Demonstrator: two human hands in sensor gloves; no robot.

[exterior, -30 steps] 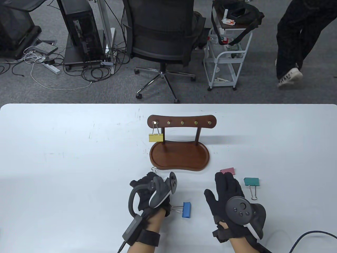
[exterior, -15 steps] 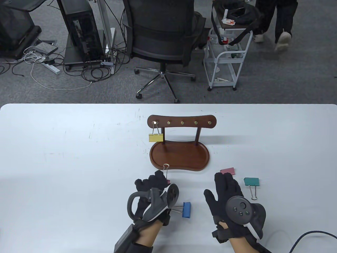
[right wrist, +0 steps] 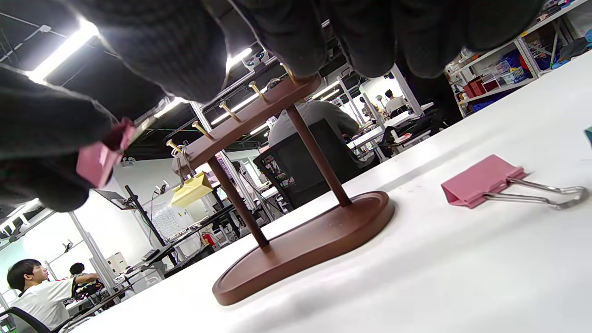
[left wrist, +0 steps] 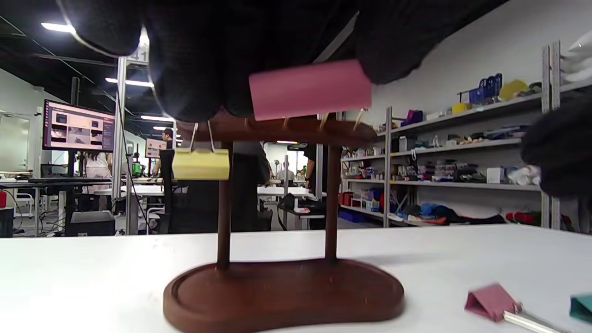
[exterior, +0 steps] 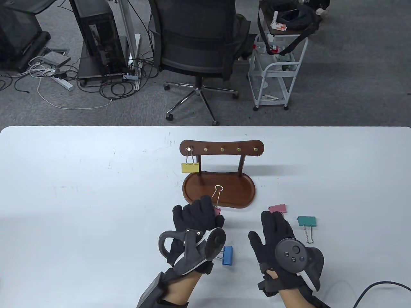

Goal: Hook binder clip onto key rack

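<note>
My left hand (exterior: 200, 215) pinches a pink binder clip (exterior: 217, 210) by its body; its wire handle (exterior: 218, 189) sticks up over the front of the rack's tray. The clip body shows in the left wrist view (left wrist: 310, 89) and in the right wrist view (right wrist: 98, 159). The dark wooden key rack (exterior: 221, 149) has a row of brass pegs; a yellow binder clip (exterior: 190, 167) hangs on the leftmost peg. My right hand (exterior: 276, 229) rests flat on the table, fingers spread, holding nothing.
A second pink clip (exterior: 278, 209) lies just beyond my right fingertips. A teal clip (exterior: 306, 221) lies to its right. A blue clip (exterior: 227, 255) lies by my left wrist. The rack's oval tray (exterior: 234, 192) stands in front of the posts.
My left hand has lifted the pink clip off the table and carried it forward and right, toward the rack, with the wire handle now upright. The right hand has stayed put.
</note>
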